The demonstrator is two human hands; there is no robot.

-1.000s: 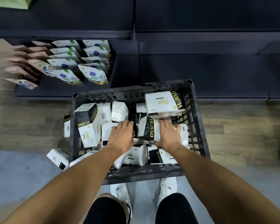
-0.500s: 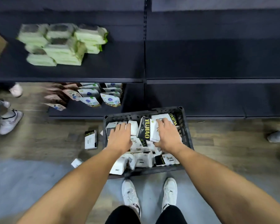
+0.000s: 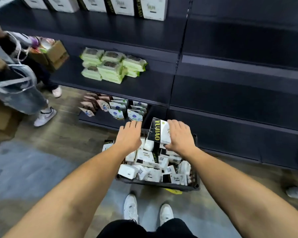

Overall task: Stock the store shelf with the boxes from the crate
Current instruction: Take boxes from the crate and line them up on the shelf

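The right hand point(image 3: 179, 136) grips a white cardboard box with a black side panel and yellow "YUJIAO" lettering point(image 3: 157, 130), fingers curled over its top face and the thumb tucked under the near edge. This box is held tilted above the far end of the dark slatted plastic crate point(image 3: 162, 185), with its black panel turned to the left. The left hand point(image 3: 129, 136) hovers just beside it, palm down, fingers straight and close together; nothing shows in it, though its underside is hidden. The crate stands on the floor in front of the person's white shoes point(image 3: 131, 208) and is filled with a loose jumble of matching white and black boxes point(image 3: 144, 157) lying at all angles. One more such box point(image 3: 107, 145) stands on the floor, just outside the crate's left wall. Behind the crate rises the dark metal store shelf point(image 3: 230, 93), its right bays bare. On its top visible level a row of the same white boxes point(image 3: 153, 7) stands upright side by side. One level down sits a stack of pale green soft packs point(image 3: 110, 67), and the lowest level holds small white and pink pouches point(image 3: 117, 110) in rows. At the left another person in pale jeans point(image 3: 24, 93) stands near a brown cardboard carton point(image 3: 53, 54)
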